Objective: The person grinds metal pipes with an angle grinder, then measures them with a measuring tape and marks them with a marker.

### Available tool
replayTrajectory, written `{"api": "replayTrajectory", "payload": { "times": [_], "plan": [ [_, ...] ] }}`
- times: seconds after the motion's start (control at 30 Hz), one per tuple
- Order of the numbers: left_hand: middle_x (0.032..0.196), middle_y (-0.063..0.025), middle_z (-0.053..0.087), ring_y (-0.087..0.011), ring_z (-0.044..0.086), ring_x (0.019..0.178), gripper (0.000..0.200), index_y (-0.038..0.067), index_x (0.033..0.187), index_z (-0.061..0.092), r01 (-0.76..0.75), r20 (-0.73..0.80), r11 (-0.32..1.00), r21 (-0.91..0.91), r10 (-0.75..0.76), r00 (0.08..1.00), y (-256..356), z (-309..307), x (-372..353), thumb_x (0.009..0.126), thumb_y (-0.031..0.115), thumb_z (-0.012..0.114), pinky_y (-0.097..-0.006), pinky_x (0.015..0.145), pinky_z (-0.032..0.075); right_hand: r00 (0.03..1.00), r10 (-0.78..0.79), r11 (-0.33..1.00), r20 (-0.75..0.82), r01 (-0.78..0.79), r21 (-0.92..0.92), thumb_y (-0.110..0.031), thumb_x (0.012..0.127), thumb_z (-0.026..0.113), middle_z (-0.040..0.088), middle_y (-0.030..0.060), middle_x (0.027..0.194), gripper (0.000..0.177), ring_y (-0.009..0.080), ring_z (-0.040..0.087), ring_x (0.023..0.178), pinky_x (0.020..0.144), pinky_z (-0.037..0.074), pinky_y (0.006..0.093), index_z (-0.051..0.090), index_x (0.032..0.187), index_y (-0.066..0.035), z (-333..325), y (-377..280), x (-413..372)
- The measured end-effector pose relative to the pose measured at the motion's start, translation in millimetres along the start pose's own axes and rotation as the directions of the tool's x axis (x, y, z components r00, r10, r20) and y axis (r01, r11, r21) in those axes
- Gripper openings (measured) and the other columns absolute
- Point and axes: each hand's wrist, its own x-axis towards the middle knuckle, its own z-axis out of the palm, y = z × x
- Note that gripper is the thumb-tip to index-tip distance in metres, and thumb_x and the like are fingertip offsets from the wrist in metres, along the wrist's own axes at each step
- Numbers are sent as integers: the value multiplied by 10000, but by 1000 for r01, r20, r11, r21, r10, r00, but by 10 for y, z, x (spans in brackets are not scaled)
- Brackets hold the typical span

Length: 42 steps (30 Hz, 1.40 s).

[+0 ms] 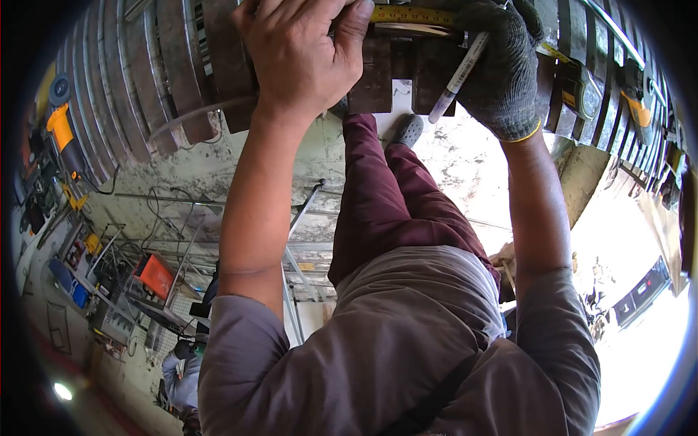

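My bare left hand (pixel 302 62) is closed at the top of the view, its thumb and fingers at the yellow tape measure blade (pixel 411 14). My right hand (pixel 502 69), in a grey knit glove, is closed around a marker pen (pixel 459 76) that points down and left. The blade runs between both hands, and its yellow-and-black case (pixel 580 89) lies just right of the glove. Under the blade, a curved metal edge (pixel 411 30) shows; the rest of that piece is hidden by my hands.
The worktop is a row of dark metal slats (pixel 178 58) with gaps. An orange angle grinder (pixel 67 138) lies at the left and another orange power tool (pixel 638 109) at the right. Metal frames (pixel 298 218) and an orange bin (pixel 154 275) stand below. Another person (pixel 183 374) is at lower left.
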Motion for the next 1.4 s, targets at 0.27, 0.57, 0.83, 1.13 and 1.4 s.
{"api": "replayTrajectory", "payload": {
  "times": [0.27,0.57,0.83,1.13,1.4],
  "plan": [
    [837,-56,704,-266,597,846,281,78,894,746,-24,-18,1000,-21,23,1000,2,4,21,1046,314,738,-443,855,394,993,-118,989,-28,115,-94,-251,741,992,709,140,1048,544,349,704,977,968,512,501,616,1092,-75,-85,-165,195],
    [824,-59,693,-282,591,842,273,76,883,736,-54,-17,998,-17,54,998,12,-26,32,1042,299,740,-447,868,405,994,-97,994,-48,94,-59,-214,724,985,724,146,1086,544,362,722,996,975,504,510,617,1103,-83,-39,-102,130],
    [816,-58,701,-291,588,833,306,78,846,733,19,-12,1000,-12,-19,1000,40,-38,41,1044,312,737,-436,860,409,993,-116,990,-13,115,-83,-314,691,995,728,135,1098,597,366,719,1029,1058,440,564,618,1103,-105,-86,-144,184],
    [853,11,722,-240,594,848,220,133,910,771,12,-3,1000,-2,-12,1000,-55,-35,-61,1026,319,762,-405,892,408,998,15,998,61,-11,-64,-207,776,953,758,109,1222,529,316,718,1094,1094,431,463,674,1209,-87,-38,-200,108],
    [869,57,739,-212,579,876,166,162,903,789,17,-15,1000,-19,-17,1000,-94,-14,-84,986,305,803,-384,920,402,994,31,991,101,-18,-131,-154,763,955,752,124,1235,545,326,718,1167,1167,368,478,644,1205,-87,-57,-202,101]
  ]
}}
